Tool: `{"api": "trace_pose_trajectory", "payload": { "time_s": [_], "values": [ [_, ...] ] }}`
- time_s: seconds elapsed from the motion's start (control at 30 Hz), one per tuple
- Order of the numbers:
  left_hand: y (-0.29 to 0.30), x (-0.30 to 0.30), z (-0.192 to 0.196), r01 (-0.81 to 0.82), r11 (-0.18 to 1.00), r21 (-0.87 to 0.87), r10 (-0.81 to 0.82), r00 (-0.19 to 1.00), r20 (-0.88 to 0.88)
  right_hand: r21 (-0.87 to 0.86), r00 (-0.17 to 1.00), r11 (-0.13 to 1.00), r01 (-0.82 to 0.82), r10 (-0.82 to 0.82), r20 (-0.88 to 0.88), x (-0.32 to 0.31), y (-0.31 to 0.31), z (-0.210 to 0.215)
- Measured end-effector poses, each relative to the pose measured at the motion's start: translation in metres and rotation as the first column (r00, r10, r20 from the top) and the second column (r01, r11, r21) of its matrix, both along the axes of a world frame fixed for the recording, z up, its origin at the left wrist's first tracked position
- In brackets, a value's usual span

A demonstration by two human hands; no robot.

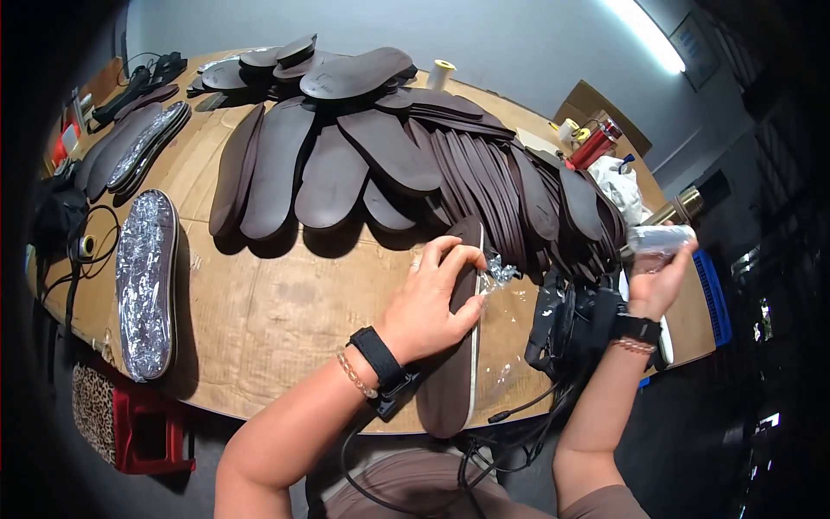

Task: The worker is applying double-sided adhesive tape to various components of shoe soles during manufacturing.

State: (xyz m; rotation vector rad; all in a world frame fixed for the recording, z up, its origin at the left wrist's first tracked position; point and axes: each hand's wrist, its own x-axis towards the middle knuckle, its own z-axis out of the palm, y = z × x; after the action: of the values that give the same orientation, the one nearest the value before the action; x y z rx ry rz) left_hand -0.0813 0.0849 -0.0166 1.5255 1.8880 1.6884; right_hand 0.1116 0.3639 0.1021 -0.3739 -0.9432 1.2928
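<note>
1. Where the brown, cardboard-topped table (259, 346) comes close to the person, a long, smooth, dark brown shoe sole (448, 394) with a pale side points at them. I cannot tell if it rests flat.
2. It looks light, a bit bendy and hard to break, but maybe slippery where film touches it. Its long sides look best to hold.
3. The bare left hand (437, 298) is clamped on its far half, with crinkly clear plastic film (499, 271) by the fingertips.
4. Off to the right, the bare right hand (655, 287) is wrapped around a shiny clear film roll (661, 239).
5. Farther off sits a big heap of dark brown soles (328, 186).
6. At the back right, a shiny red, round flask (595, 147) and a brown cardboard box (609, 108) hide what is inside them.
</note>
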Motion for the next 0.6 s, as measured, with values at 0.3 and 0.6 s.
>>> {"api": "trace_pose_trajectory", "payload": {
  "time_s": [0.3, 0.6],
  "values": [
    [-0.004, -0.005, 0.002, 0.039, 0.999, 0.009, -0.038, 0.999, -0.022, 0.479, 0.213, 0.575, -0.663, -0.468, 0.857, -0.014, -0.076, -0.056],
    [-0.01, -0.008, 0.008, 0.089, 0.995, -0.044, -0.09, 0.996, -0.028, 0.707, 0.377, 0.578, -0.408, -0.598, 0.707, -0.026, -0.118, -0.019]
  ]
}}
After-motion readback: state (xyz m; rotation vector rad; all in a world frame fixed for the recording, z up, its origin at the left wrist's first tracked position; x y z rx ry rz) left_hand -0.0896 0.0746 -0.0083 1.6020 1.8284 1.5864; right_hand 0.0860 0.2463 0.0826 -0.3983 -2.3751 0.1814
